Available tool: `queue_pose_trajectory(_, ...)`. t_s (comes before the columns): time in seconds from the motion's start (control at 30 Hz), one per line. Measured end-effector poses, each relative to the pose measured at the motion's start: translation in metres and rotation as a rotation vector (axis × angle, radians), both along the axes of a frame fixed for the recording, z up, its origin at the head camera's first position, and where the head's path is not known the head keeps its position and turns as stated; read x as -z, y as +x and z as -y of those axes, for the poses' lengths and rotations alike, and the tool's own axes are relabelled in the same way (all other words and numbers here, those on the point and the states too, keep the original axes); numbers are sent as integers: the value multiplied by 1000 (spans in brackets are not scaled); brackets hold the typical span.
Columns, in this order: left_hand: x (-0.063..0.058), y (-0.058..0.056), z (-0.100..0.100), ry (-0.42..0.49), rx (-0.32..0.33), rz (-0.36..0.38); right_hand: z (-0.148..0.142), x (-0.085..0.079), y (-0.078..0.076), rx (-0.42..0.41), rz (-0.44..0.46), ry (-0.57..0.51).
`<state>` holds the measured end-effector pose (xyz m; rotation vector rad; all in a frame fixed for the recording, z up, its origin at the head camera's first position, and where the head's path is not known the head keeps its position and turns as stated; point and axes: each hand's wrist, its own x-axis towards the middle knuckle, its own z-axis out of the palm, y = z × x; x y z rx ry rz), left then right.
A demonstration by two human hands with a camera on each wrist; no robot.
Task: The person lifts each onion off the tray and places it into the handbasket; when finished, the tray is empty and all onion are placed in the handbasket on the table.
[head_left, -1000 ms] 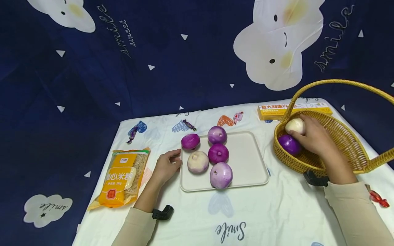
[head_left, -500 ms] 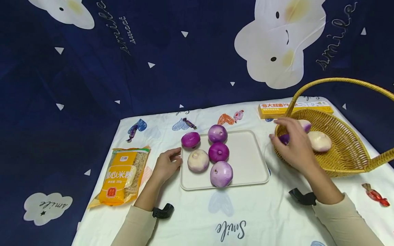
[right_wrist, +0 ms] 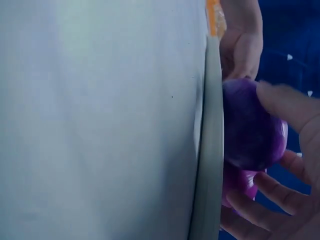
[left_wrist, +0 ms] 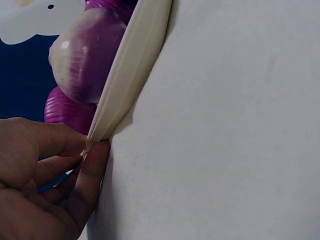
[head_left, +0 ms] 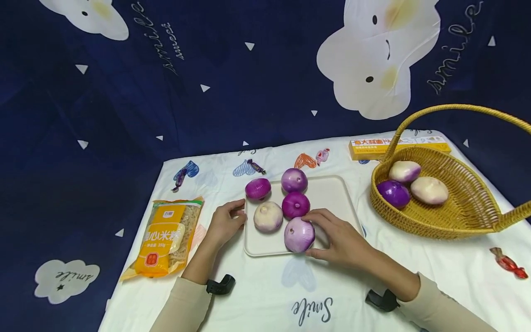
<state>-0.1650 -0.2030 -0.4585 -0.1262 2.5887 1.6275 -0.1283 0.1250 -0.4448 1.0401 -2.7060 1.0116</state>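
Note:
A white tray [head_left: 332,207] holds several purple and whitish onions. My left hand [head_left: 226,223] pinches the tray's left rim between thumb and fingers, clearest in the left wrist view. At the tray's front, my right hand [head_left: 342,240] spreads its fingers and thumb around the right side of a pale purple onion [head_left: 298,235]. In the right wrist view the thumb lies against or just over that onion [right_wrist: 252,125], while the other fingers stand apart. A whitish onion [head_left: 267,216] and a dark purple onion [head_left: 296,204] lie close by.
A wicker basket [head_left: 464,184] with a tall handle stands at right, holding two whitish onions and a purple one [head_left: 393,193]. Behind it lies a yellow pasta box [head_left: 369,150]. A noodle bag [head_left: 166,240] lies at left. Wrapped candies, one red [head_left: 508,263], are scattered about.
My right hand has let go of a whitish onion in the basket and moved left to the pale purple onion on the tray. My left hand has stayed at the tray's rim.

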Motion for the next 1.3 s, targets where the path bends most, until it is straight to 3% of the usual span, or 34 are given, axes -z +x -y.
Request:
queue_pose_trajectory(0.1, 0, 0, -1, -6, -2, -1, 2, -1, 0, 3, 2, -16)
queue_pose_trajectory(0.43, 1, 0, -1, -5, -13, 4, 7, 1, 0, -94, 150, -166)
queue_pose_trajectory(0.7, 0, 0, -1, -8, -10, -2, -9, -18, -4, -66, 98, -219)
queue_pose_trajectory(0.83, 0, 0, -1, 0, -10, -6, -27, -32, -10, 32, 59, -270)
queue_pose_trajectory(1.1, 1, 1, -1, 5, -7, -6, -89, -55, -20, 337, -50, -384)
queue_pose_trajectory(1.3, 1, 1, -1, -14, -12, -9, -146, -59, -20, 586, -1, -361)
